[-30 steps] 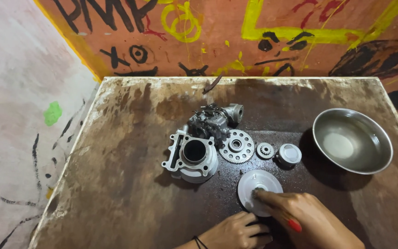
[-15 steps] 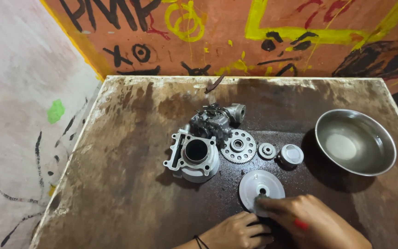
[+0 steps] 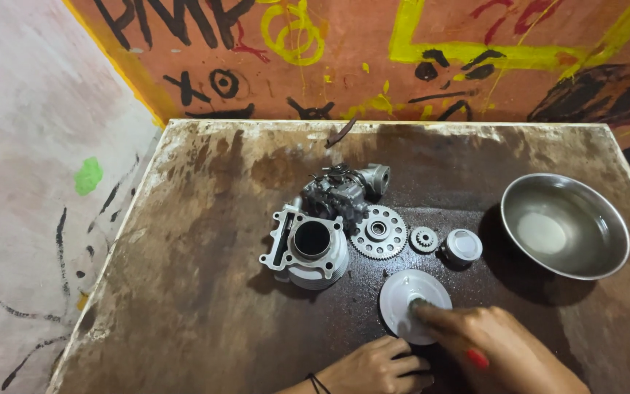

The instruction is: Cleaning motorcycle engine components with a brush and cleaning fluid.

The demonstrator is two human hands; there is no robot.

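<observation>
Pressing right hand fingertips onto the white disc at six o'clock, left hand curling empty beside it, gear, cylinder and steel bowl lying beyond on the stained table below a painted wall.

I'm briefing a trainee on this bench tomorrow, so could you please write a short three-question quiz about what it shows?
1. True or false: the steel bowl holds gears.
2. Which thing do the right hand's fingers rest on: A) the large gear, B) the flat round disc, C) the engine cylinder?
3. Fill in: the small gear lies between the large gear and the ____.

Key: 1. False, no gears lie in it. 2. B. 3. Piston.
</observation>
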